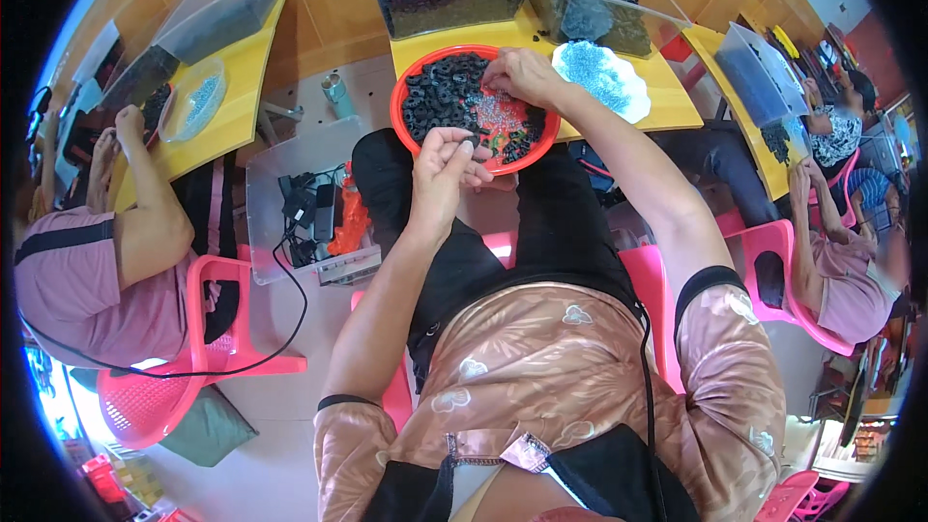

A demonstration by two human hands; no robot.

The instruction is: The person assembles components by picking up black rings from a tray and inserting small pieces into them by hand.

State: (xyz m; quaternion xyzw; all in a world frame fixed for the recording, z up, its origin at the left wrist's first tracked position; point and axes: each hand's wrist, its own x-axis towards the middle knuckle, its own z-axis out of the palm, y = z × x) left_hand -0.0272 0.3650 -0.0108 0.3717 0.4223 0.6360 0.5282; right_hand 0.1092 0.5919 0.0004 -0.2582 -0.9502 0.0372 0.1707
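A red round basin (398, 101) rests over my lap against the table edge. Small black plastic parts (440, 95) fill its left side, and tiny silvery pieces (495, 114) lie scattered on its bare red bottom. My left hand (447, 166) is closed at the basin's near rim, a small black part pinched between thumb and fingers. Over the basin's far side, my right hand (527, 77) reaches in with its fingertips together, low among the pieces. Whatever those fingertips hold is too small to make out.
A white scalloped plate (633, 97) of bluish tiny pieces stands right of the basin. Behind are two clear bins (454, 5) of black parts. A clear box (275, 174) with cables and a red bag sits lower left. Co-workers sit at yellow tables (232, 101) on both sides.
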